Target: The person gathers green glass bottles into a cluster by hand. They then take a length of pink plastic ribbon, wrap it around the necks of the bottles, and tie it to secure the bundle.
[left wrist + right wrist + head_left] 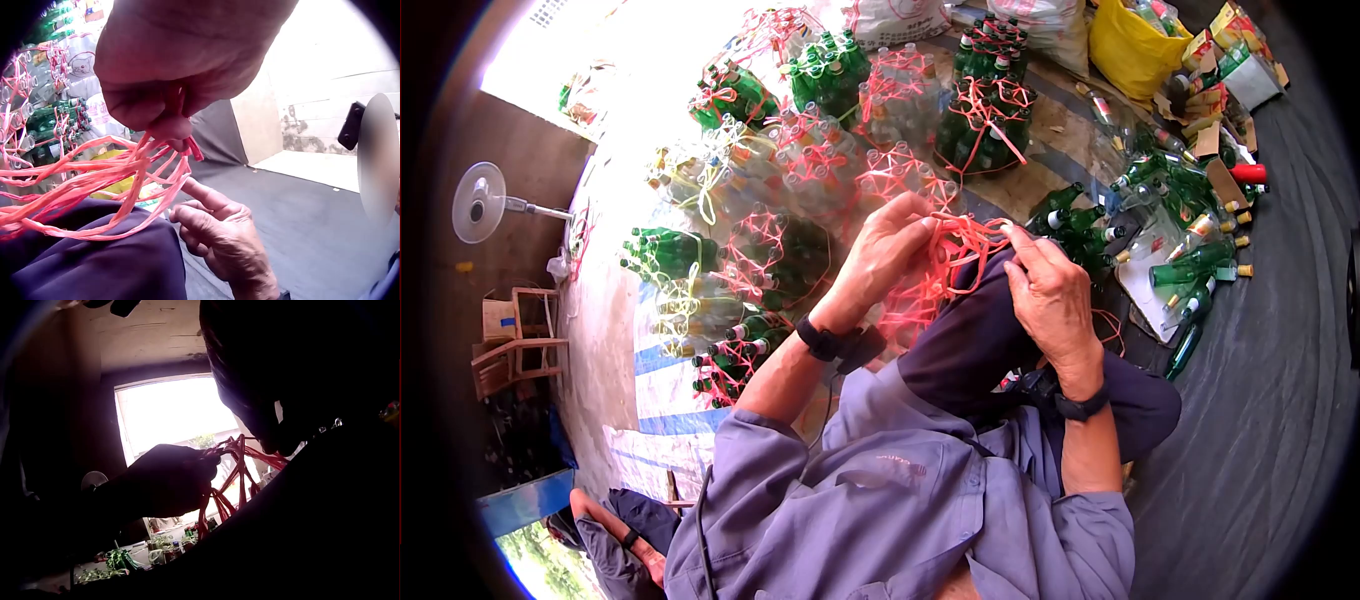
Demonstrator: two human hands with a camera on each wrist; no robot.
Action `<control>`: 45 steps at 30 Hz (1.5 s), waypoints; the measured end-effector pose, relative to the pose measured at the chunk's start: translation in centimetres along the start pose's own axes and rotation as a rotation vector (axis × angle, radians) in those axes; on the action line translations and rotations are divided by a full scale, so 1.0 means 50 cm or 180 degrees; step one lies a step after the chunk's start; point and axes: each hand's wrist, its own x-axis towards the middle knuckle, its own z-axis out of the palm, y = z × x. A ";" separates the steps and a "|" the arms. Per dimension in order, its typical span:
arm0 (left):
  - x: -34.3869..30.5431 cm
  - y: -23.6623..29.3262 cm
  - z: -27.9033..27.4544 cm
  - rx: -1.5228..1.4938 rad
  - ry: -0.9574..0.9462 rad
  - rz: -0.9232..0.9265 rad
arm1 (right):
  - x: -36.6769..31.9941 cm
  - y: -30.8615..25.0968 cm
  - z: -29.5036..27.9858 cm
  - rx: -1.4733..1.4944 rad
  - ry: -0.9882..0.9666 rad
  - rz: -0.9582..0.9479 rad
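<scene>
A bundle of pink-orange plastic string (pixel 955 255) with several loops hangs between the two hands above the person's raised knee. My left hand (pixel 890 245) pinches the gathered strands, whose short ends poke out below its fingers in the left wrist view. From the other side, my right hand (pixel 1050 295) reaches in. Its extended index finger (pixel 209 195) touches a loop, while the thumb lies apart below it. Seen from the right wrist, both hands are dark outlines, with the strands (pixel 240 469) against a bright opening.
Bundles of bottles tied with string (pixel 810 150) stand ahead and to the left. Loose green bottles (pixel 1190 265) and torn cardboard lie at the right, near a yellow bag (pixel 1135 45). A fan (pixel 480 203) and a wooden chair (pixel 525 340) are at the far left.
</scene>
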 end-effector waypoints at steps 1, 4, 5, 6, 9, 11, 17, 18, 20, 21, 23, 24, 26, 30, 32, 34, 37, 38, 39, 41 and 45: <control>0.000 0.000 -0.002 0.0002 0.0003 -0.0001 | 0.003 0.005 0.009 0.0004 -0.0001 0.0000; 0.001 0.000 -0.003 0.0022 -0.0024 -0.0033 | 0.010 0.007 0.026 -0.0339 -0.0291 0.0086; 0.000 0.003 -0.002 0.0002 -0.0032 -0.0003 | 0.012 0.006 0.027 -0.0339 -0.0292 0.0084; -0.001 0.005 -0.001 -0.0017 -0.0040 0.0025 | 0.013 0.006 0.029 -0.0288 -0.0306 0.0087; -0.002 0.006 0.005 -0.0111 0.0067 0.0000 | 0.014 -0.005 0.032 -0.0191 -0.0334 0.0101; 0.002 -0.004 -0.003 -0.0154 0.0009 -0.0002 | 0.012 -0.009 0.034 -0.0144 -0.0345 0.0114; 0.005 -0.025 -0.018 -0.0057 -0.0061 0.0016 | 0.011 -0.012 0.039 0.0179 -0.0371 0.0030; 0.004 -0.024 -0.017 -0.0056 -0.0076 0.0024 | 0.011 -0.012 0.041 0.0235 -0.0355 0.0068; 0.002 -0.019 -0.013 -0.0027 -0.0036 0.0019 | 0.010 -0.013 0.042 0.0291 -0.0338 0.0106; 0.000 -0.017 -0.011 0.0003 0.0005 0.0015 | 0.011 -0.017 0.039 0.0310 -0.0349 0.0183; -0.002 -0.014 -0.009 -0.0008 -0.0004 0.0005 | 0.009 -0.021 0.040 0.0328 -0.0358 0.0260; -0.003 -0.012 -0.007 -0.0019 -0.0011 -0.0005 | 0.007 -0.022 0.044 0.0407 -0.0137 0.0364; -0.004 -0.007 -0.003 -0.0038 -0.0023 -0.0016 | 0.006 -0.023 0.050 0.0486 0.0084 0.0468; -0.008 0.004 0.018 -0.0235 0.0029 -0.0039 | 0.005 -0.033 0.059 0.0593 0.0629 0.0089; -0.006 -0.004 0.012 -0.0233 -0.0003 -0.0091 | 0.002 -0.037 0.071 0.0635 0.0771 -0.0262; -0.005 -0.012 0.008 -0.0231 -0.0032 -0.0142 | 0.001 -0.048 0.075 0.0612 0.0589 -0.0074; -0.006 -0.022 0.008 -0.0007 -0.0062 -0.0039 | -0.002 -0.058 0.076 0.0426 0.0190 0.0272; -0.005 -0.028 0.007 0.0031 -0.0092 0.0036 | -0.003 -0.058 0.079 0.0268 0.0120 0.0355; -0.006 -0.029 0.008 0.0068 -0.0123 0.0111 | -0.003 -0.058 0.082 0.0110 0.0049 0.0438; -0.010 -0.028 0.010 0.0093 -0.0081 0.0100 | -0.005 -0.054 0.093 0.0182 0.0138 0.0452; -0.022 -0.028 0.004 0.0351 -0.0102 0.0022 | -0.002 -0.042 0.106 0.0554 0.0453 0.0444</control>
